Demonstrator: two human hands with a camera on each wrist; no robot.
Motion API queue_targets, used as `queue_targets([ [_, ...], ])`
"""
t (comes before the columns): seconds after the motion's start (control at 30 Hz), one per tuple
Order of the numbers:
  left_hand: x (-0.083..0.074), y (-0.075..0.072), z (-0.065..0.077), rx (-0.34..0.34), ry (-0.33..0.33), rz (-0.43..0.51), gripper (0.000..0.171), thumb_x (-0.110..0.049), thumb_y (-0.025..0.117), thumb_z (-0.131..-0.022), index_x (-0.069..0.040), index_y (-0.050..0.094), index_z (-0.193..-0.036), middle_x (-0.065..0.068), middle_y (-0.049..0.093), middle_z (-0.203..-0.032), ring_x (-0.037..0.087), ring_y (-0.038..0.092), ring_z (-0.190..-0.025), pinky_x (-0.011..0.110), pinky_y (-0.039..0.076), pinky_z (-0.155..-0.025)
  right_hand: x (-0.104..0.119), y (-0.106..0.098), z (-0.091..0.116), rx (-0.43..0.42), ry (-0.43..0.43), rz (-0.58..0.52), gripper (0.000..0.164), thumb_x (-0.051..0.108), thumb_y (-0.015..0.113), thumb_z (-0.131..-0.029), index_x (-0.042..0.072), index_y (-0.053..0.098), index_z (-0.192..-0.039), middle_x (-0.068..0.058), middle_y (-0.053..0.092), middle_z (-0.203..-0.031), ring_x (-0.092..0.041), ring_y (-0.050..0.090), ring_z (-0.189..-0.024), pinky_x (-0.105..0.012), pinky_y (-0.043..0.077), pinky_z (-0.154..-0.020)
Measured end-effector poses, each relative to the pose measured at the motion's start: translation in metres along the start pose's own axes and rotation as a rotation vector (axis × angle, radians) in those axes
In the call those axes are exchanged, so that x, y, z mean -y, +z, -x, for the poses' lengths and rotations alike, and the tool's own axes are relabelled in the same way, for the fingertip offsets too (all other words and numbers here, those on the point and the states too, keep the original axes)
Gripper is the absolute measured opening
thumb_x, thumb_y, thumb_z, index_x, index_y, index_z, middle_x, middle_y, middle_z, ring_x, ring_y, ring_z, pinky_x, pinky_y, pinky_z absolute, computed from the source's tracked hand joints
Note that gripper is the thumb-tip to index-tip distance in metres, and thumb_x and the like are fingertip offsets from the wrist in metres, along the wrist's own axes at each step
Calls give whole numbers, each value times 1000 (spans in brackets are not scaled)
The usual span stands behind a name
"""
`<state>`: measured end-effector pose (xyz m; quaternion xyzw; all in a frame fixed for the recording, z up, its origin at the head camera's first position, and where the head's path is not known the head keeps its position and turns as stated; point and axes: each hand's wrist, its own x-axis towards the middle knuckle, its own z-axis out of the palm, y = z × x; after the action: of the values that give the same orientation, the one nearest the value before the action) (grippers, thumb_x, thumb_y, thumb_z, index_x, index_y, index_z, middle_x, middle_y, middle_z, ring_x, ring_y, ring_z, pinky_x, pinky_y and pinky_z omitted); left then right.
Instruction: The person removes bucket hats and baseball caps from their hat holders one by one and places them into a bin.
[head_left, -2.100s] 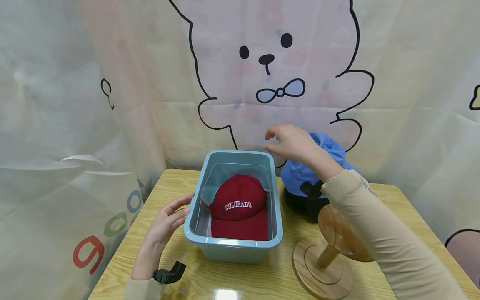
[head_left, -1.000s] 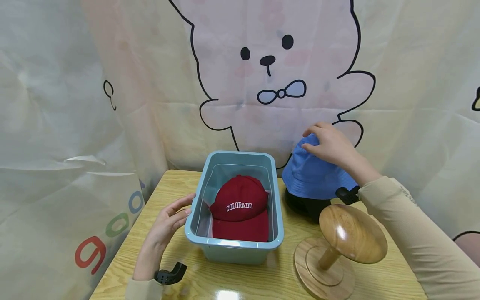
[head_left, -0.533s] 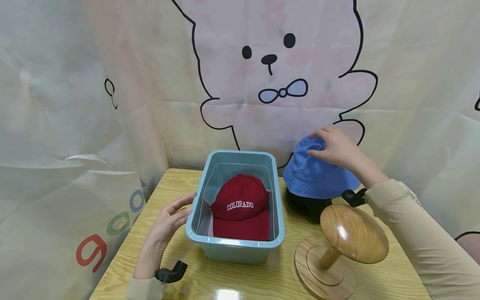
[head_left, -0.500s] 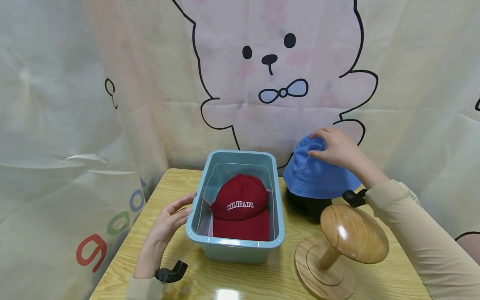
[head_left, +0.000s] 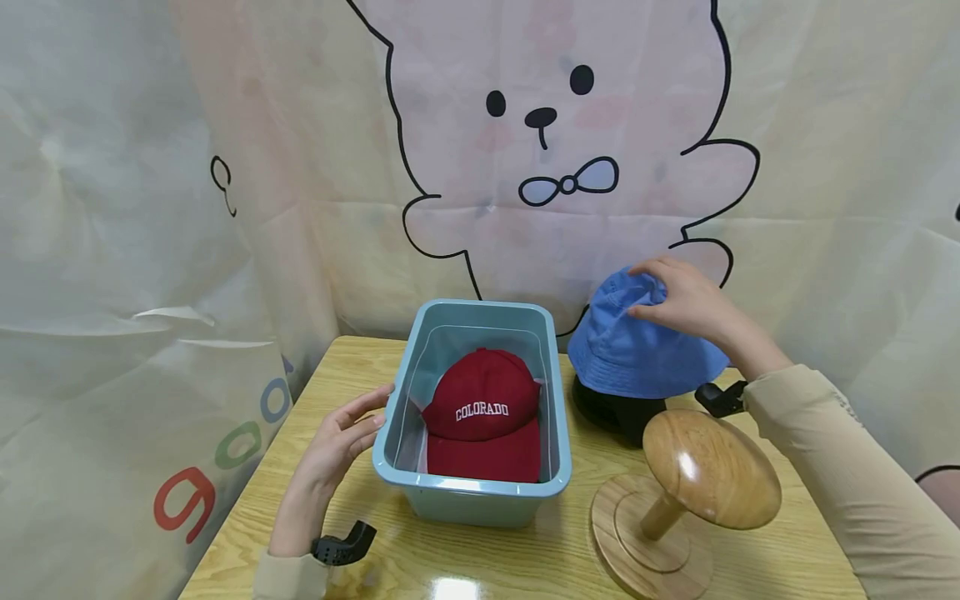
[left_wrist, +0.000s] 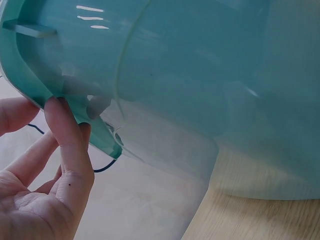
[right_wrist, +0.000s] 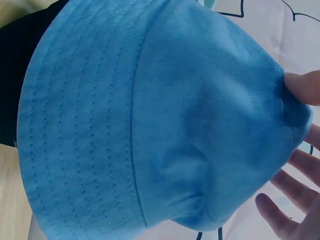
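Observation:
A light-blue plastic bin (head_left: 555, 417) holds a dark red baseball cap (head_left: 482, 408) lettered COLORADO. At the bin's left side my left hand (head_left: 337, 437) holds the rim, the thumb at the lip's edge and fingertips under it in the left wrist view. Behind and to the right, a blue bucket hat (head_left: 633, 350) sits on top of something black (head_left: 626, 414). My right hand (head_left: 690, 300) pinches the cloth at the hat's crown, which is bunched into a peak in the right wrist view (right_wrist: 210, 115). The black thing's full shape is hidden.
A wooden hat stand (head_left: 708, 467) with a round base stands right of the bin, under my right forearm. The bin and hats are on a wooden table (head_left: 345, 500). A cartoon-printed curtain (head_left: 360, 167) hangs close behind it.
My right hand has moved right from above the bin's back corner to the blue hat's crown and has taken hold of it. My left hand stays at the bin.

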<state>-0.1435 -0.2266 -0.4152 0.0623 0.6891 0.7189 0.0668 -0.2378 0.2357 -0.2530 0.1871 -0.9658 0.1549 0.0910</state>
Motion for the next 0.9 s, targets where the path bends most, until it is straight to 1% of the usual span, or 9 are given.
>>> queue_targets([
  [0.13,2,1,0,17,15,10,51,-12,58,-95,2,43,-141,-8,58,-121,5,62,-106,22,52,-90,-2,1,1,-16,8,-11,55,26,73,-82,3,55,-129,-24,49,-137,-44,41,-130,-59,31,-107],
  [0.37,5,1,0,15,12,18,51,-11,57,-95,2,42,-142,-8,58,-121,5,63,-105,21,52,-89,-5,2,2,-36,29,-51,53,23,72,-84,4,54,-130,-22,52,-135,-43,49,-121,-60,38,-99],
  [0.67,3,-1,0,4,9,12,51,-11,57,-94,2,43,-142,-9,58,-121,5,62,-106,21,52,-89,-7,4,1,-55,27,-47,41,19,71,-85,4,61,-121,-23,60,-125,-42,54,-115,-58,42,-93],
  [0.9,3,-2,0,6,12,11,51,-11,57,-95,1,42,-142,-9,58,-121,5,62,-106,21,52,-89,-7,5,0,-54,18,-39,30,11,64,-88,3,65,-117,-23,63,-120,-42,56,-111,-58,44,-89],
])
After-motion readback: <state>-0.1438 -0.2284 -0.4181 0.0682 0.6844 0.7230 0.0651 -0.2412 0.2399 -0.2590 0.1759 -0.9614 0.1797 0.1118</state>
